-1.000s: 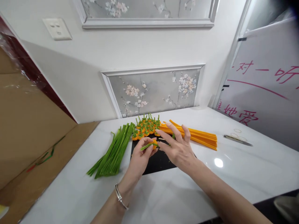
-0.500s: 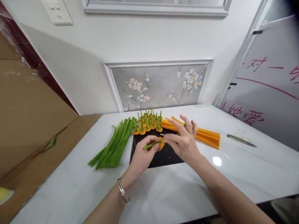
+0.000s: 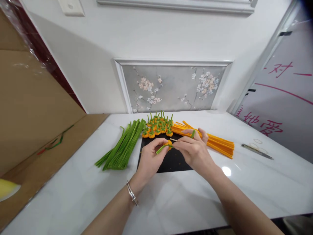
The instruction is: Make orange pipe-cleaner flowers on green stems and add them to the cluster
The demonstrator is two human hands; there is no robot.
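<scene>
My left hand (image 3: 152, 158) pinches a small orange pipe-cleaner piece (image 3: 168, 143) between thumb and fingers, above a black mat (image 3: 168, 164). A green pipe cleaner (image 3: 161, 149) crosses that piece, one end lying along my left thumb. Fingers bent together, my right hand (image 3: 194, 150) grips the green pipe cleaner on the other side; a green end (image 3: 193, 134) sticks up between its fingers. A thin pale stick (image 3: 173, 140) pokes out from the same hand toward the orange piece. The right fingertips partly hide what they pinch.
Behind the mat stand several finished orange pieces with green stems (image 3: 157, 125). Green pipe cleaners (image 3: 122, 147) lie in a bundle at left, orange pipe cleaners (image 3: 220, 143) at right. Scissors (image 3: 258, 151) and thin rings (image 3: 258, 141) rest farther right. A cardboard box (image 3: 36, 107) borders the table's left.
My right hand's raised fingers have curled down, and its pinch stays beside the orange piece. The left hand keeps its hold. The whole view has shifted slightly.
</scene>
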